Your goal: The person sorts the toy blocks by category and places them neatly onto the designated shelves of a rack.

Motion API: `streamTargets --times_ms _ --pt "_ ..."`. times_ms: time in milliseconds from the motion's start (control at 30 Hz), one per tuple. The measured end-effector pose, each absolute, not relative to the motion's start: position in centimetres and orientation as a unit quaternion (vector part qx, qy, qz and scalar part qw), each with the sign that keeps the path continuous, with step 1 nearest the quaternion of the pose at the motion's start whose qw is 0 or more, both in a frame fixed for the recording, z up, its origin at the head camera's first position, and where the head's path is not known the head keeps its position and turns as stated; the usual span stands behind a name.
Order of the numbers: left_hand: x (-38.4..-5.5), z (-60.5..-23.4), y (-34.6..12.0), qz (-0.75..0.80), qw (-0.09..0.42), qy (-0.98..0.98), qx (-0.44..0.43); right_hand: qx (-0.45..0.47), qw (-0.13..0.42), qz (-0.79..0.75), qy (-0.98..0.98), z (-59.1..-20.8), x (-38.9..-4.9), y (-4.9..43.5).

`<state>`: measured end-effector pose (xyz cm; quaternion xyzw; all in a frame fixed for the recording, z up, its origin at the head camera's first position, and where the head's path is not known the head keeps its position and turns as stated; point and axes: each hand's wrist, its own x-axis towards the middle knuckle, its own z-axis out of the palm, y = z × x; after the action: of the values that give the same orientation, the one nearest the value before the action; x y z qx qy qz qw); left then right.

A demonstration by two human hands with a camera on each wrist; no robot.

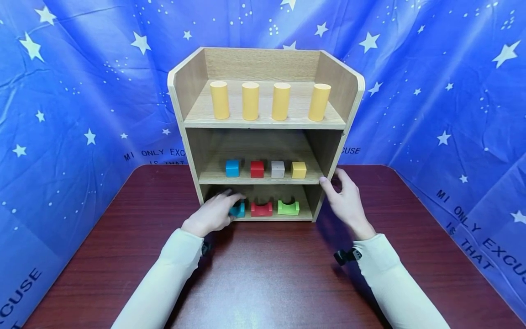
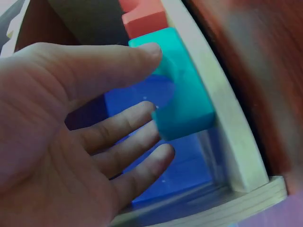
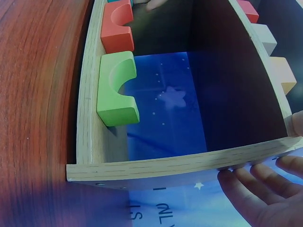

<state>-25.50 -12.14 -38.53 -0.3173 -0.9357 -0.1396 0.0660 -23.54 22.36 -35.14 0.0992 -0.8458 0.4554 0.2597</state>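
A small wooden shelf unit (image 1: pixel 265 124) stands on the table. At the left end of its bottom board sits a teal arch block (image 2: pixel 189 90), notch up. My left hand (image 1: pixel 213 212) reaches in there, pinching the block with the thumb over its right end and fingers behind and left of it; the index finger is hidden. Beside it stand a red arch block (image 1: pixel 261 209) and a green arch block (image 3: pixel 113 90). My right hand (image 1: pixel 347 201) grips the unit's right side panel, thumb at the front edge by the middle board, fingers along the outer face.
Several yellow cylinders (image 1: pixel 281 101) stand on the top board. The middle board carries a blue cube (image 1: pixel 232 168), a red cube (image 1: pixel 257 169), a white cube (image 1: pixel 277 170) and a yellow cube (image 1: pixel 298 170). Blue star-patterned cloth (image 1: pixel 82 91) surrounds the dark red table (image 1: pixel 263 274).
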Motion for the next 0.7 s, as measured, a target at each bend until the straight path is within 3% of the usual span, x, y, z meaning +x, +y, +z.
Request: streamTargets --times_ms 700 --pt "-22.8 -37.2 -11.8 -0.111 0.102 -0.926 -0.346 0.091 0.242 0.447 -0.856 -35.2 -23.4 22.6"
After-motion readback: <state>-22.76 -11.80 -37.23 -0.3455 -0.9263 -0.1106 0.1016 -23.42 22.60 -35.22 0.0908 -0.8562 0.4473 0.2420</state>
